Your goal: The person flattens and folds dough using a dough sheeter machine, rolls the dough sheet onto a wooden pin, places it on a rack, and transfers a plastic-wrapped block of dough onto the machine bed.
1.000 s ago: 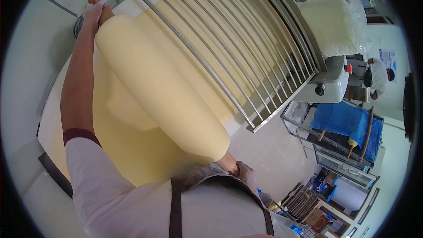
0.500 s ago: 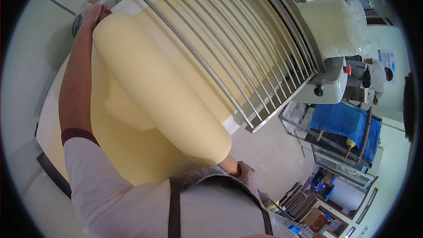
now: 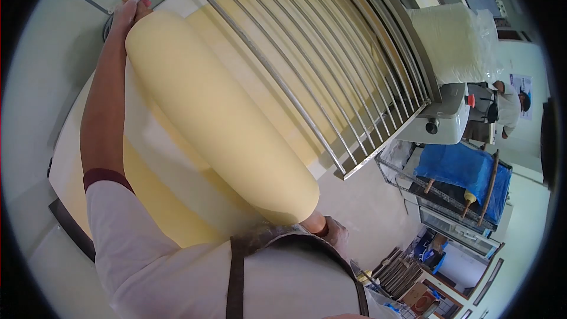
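A thick roll of pale yellow dough (image 3: 221,118), wound on a wooden pin, lies diagonally across the work surface. My left hand (image 3: 134,12), in a thin clear covering, is wrapped round the pin's upper left end. At the lower right my right hand (image 3: 335,233) grips the other end, close to my dark apron. Yellow dough sheet (image 3: 150,192) shows on the near side of the roll, with a pale band (image 3: 171,162) between it and the roll. More sheet extends under the metal bars on the far side.
A slanted metal bar guard (image 3: 283,85) covers the machine's far part. Beside it are a control box (image 3: 440,124) with a red button and a plastic-wrapped pale block (image 3: 452,44). A rack with blue sheeting (image 3: 455,165) stands beyond; a person (image 3: 509,106) is in the background.
The roll and my right hand have shifted slightly toward the lower right. A pale band now shows where yellow sheet lay on the near side. Both hands keep their hold.
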Action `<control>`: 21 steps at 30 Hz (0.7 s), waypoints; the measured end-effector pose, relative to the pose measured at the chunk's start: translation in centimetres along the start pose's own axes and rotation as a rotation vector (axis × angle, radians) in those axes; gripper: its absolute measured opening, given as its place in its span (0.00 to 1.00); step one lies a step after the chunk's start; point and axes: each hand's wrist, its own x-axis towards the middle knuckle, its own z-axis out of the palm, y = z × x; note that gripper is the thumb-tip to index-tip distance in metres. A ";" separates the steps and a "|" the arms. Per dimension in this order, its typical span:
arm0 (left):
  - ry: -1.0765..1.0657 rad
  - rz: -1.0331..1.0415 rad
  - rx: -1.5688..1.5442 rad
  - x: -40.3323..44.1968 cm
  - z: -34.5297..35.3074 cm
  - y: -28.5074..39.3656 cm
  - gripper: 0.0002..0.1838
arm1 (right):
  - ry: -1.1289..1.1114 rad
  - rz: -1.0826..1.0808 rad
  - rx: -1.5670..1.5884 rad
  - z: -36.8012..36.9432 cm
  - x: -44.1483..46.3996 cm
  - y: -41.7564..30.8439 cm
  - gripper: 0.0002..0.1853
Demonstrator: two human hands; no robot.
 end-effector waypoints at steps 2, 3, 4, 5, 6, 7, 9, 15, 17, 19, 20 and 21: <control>-0.060 -0.061 -0.042 0.0 -0.3 -0.1 0.19 | 0.021 -0.008 0.005 -0.4 0.3 -0.5 0.16; -0.060 -0.061 -0.040 0.1 -0.3 -0.3 0.19 | 0.016 0.015 -0.015 -0.5 0.5 -0.8 0.15; -0.035 -0.081 -0.105 -0.2 -0.2 -0.4 0.18 | 0.010 0.038 -0.036 -0.7 0.6 -1.1 0.15; -0.009 -0.100 -0.168 -0.4 -0.2 -0.5 0.18 | 0.008 0.037 -0.033 -0.7 0.8 -1.2 0.15; -0.008 -0.099 -0.165 -0.3 -0.4 -0.6 0.18 | 0.017 0.044 0.003 -0.8 0.9 -1.4 0.14; -0.001 -0.080 -0.164 -0.3 -0.6 -0.6 0.18 | 0.026 0.050 0.040 -0.9 1.1 -1.6 0.13; 0.008 -0.060 -0.159 0.1 -0.9 -0.9 0.18 | 0.039 0.069 0.069 -1.6 1.6 -2.5 0.15; -0.061 -0.120 -0.475 0.4 -1.6 -1.1 0.12 | 0.138 0.149 -0.023 0.6 1.8 -0.7 0.17; -0.188 -0.161 -0.642 -0.4 -1.8 -0.6 0.09 | 0.202 0.187 -0.065 1.3 1.6 -0.2 0.17; -0.276 -0.085 -0.516 -0.8 -1.9 0.0 0.09 | 0.100 0.080 0.078 0.5 2.8 0.4 0.16; -0.290 -0.058 -0.500 -1.5 -1.9 1.4 0.09 | -0.019 -0.032 0.192 -0.1 3.6 0.9 0.15; -0.229 -0.064 -0.603 -2.9 -1.6 2.5 0.09 | -0.217 -0.042 0.259 -0.6 4.1 1.8 0.12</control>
